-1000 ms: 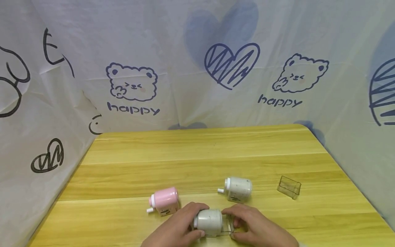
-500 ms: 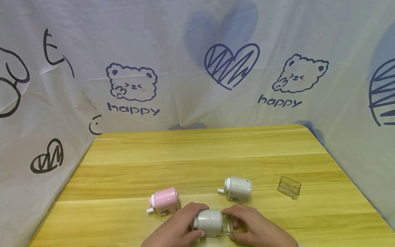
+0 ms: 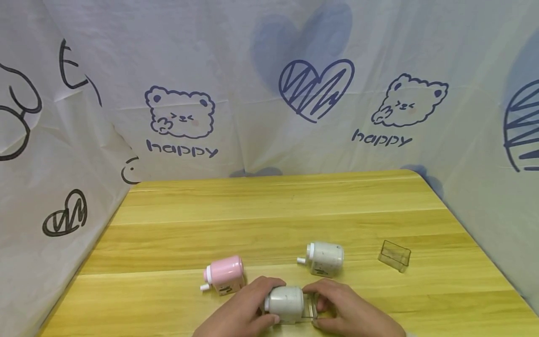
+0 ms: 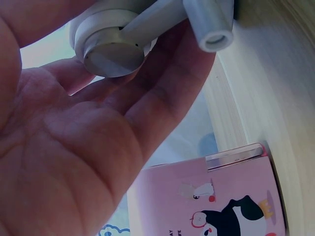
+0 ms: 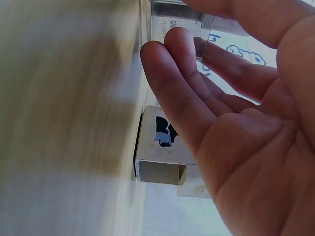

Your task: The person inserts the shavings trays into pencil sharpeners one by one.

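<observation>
My left hand (image 3: 246,309) grips a grey-white crank pencil sharpener (image 3: 286,300) at the table's near side, thumb and fingers on opposite sides. In the left wrist view its crank handle (image 4: 160,19) points out past the palm. A clear shavings drawer (image 3: 309,306) sticks partway out of the sharpener's right end. My right hand (image 3: 351,309) pinches the drawer's outer end between thumb and fingers. Behind the hands stands a second grey-white sharpener (image 3: 327,257); the right wrist view shows an open drawer slot (image 5: 160,173) in it.
A pink crank sharpener (image 3: 227,271) stands left of my left hand. Farther right on the wooden table (image 3: 269,206) lies a loose clear drawer (image 3: 394,256). White printed cloth (image 3: 252,140) hangs behind the table and at both sides.
The right hand has shifted very slightly left, and the clear drawer sits a little deeper in the sharpener. The left hand and the other things have stayed put.
</observation>
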A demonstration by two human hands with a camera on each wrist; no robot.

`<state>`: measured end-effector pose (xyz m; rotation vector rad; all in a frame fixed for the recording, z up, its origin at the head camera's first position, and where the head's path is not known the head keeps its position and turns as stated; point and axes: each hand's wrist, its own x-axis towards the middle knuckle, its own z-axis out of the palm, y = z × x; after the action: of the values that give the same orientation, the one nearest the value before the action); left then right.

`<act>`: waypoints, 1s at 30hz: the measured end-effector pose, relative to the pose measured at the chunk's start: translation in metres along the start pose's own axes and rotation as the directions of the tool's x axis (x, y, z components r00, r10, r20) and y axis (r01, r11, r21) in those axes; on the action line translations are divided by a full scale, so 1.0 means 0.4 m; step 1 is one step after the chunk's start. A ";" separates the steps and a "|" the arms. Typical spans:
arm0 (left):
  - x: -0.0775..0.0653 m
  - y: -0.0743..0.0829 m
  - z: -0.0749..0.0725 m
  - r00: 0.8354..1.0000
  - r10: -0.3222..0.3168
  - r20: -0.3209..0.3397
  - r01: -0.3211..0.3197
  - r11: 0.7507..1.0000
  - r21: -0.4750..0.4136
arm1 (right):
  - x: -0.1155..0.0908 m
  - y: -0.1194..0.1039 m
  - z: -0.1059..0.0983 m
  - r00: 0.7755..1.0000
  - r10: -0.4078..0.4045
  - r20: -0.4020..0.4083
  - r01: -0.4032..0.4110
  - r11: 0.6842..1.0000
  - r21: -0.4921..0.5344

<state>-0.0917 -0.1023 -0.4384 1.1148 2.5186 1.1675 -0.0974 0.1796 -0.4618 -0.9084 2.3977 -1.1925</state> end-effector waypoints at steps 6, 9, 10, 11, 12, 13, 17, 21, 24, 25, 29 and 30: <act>0.001 0.001 0.000 1.000 -0.006 0.003 0.006 1.000 0.001 | 0.001 0.002 0.004 1.000 0.024 0.007 -0.025 1.000 0.014; 0.001 0.001 0.000 1.000 -0.008 0.004 0.008 1.000 0.002 | 0.000 0.002 0.003 0.999 0.034 0.010 -0.034 0.999 0.018; 0.001 0.001 0.000 1.000 -0.008 0.005 0.008 1.000 0.002 | 0.000 0.002 0.003 0.999 0.035 0.011 -0.035 0.999 0.018; 0.001 0.001 0.000 1.000 -0.010 0.005 0.010 1.000 -0.001 | 0.000 0.002 0.003 0.999 0.035 0.013 -0.035 0.999 0.019; 0.001 0.002 0.000 1.000 -0.010 0.005 0.010 1.000 -0.002 | 0.000 0.002 0.003 0.999 0.037 0.015 -0.037 0.999 0.019; 0.001 0.002 0.000 1.000 -0.011 0.006 0.011 1.000 -0.005 | 0.000 0.002 0.003 0.999 0.038 0.017 -0.039 0.999 0.022; 0.001 0.001 0.000 1.000 -0.014 0.005 0.014 1.000 -0.015 | 0.002 0.003 0.003 0.999 0.040 0.018 -0.041 0.999 0.024; 0.001 0.000 0.000 1.000 -0.011 0.006 0.011 1.000 -0.013 | 0.002 0.003 0.005 0.999 0.037 0.012 -0.037 0.999 0.016; 0.000 0.000 0.001 1.000 -0.009 0.006 0.009 1.000 -0.011 | 0.002 0.004 0.006 0.999 0.036 0.011 -0.036 0.999 0.017; 0.000 0.000 0.001 1.000 -0.008 0.006 0.008 1.000 -0.012 | 0.002 0.004 0.007 0.999 0.035 0.010 -0.036 0.999 0.017; 0.000 0.001 0.000 1.000 -0.002 0.003 0.002 1.000 -0.012 | 0.001 0.003 0.007 1.000 0.026 0.002 -0.026 1.000 0.006; 0.000 0.001 0.000 1.000 -0.001 0.003 0.001 1.000 -0.012 | 0.001 0.002 0.007 1.000 0.024 0.000 -0.024 1.000 0.001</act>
<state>-0.0916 -0.1023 -0.4381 1.1120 2.5065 1.1787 -0.0966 0.1781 -0.4644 -0.8766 2.4010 -1.1855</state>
